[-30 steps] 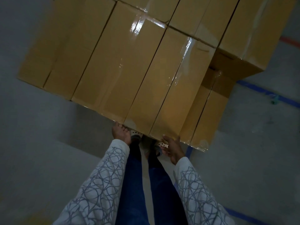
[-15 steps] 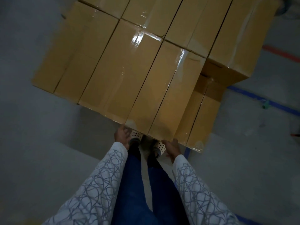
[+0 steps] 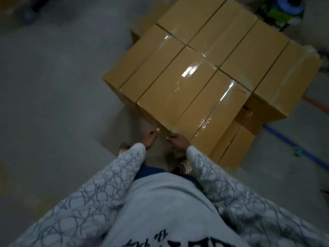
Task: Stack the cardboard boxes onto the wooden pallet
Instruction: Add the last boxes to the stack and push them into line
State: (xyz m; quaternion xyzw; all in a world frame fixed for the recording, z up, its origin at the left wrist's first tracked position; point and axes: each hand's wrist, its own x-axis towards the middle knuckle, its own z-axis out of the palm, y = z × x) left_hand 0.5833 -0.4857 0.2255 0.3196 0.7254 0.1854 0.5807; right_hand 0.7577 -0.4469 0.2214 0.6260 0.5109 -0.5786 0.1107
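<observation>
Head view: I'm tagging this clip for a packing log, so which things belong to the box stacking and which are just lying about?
Part of the job:
cardboard boxes, stacked in tiers
left hand and right hand, both close to the stack's near corner

Just lying about:
blue floor tape
red floor tape
green and blue object beyond the stack

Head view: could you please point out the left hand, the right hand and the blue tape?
Left hand [image 3: 148, 139], head view: its back.
Right hand [image 3: 178, 141], head view: its back.
Blue tape [image 3: 292, 144], head view: middle of the strip.
</observation>
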